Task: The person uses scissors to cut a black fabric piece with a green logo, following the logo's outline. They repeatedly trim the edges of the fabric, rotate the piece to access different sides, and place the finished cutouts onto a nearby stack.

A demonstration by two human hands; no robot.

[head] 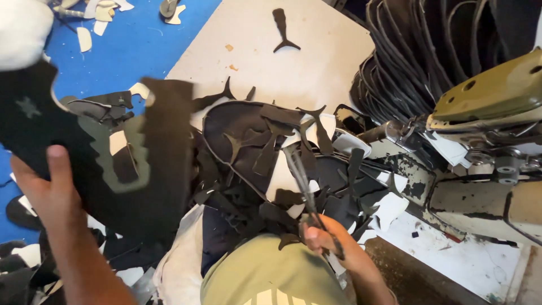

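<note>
- While the left hand [48, 195] holds up a black cut sheet [113, 152] at the left, its long axis runs up and down.
- From the head view, the right hand [333, 240] grips closed scissors [305, 183], blades pointing away over the scrap pile [271, 164], well apart from that sheet.

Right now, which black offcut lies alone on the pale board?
The fishtail-shaped strip at the board's far end; the other scraps lie heaped together nearer the person.

Two hands are in view, the left hand [48, 195] near left and the right hand [327, 240] near centre. There is one pair of scissors [302, 181], one large black sheet [113, 152], and one sewing machine [485, 152] at right. The black offcuts [271, 147] in the middle are too many and too tangled to count.
</note>
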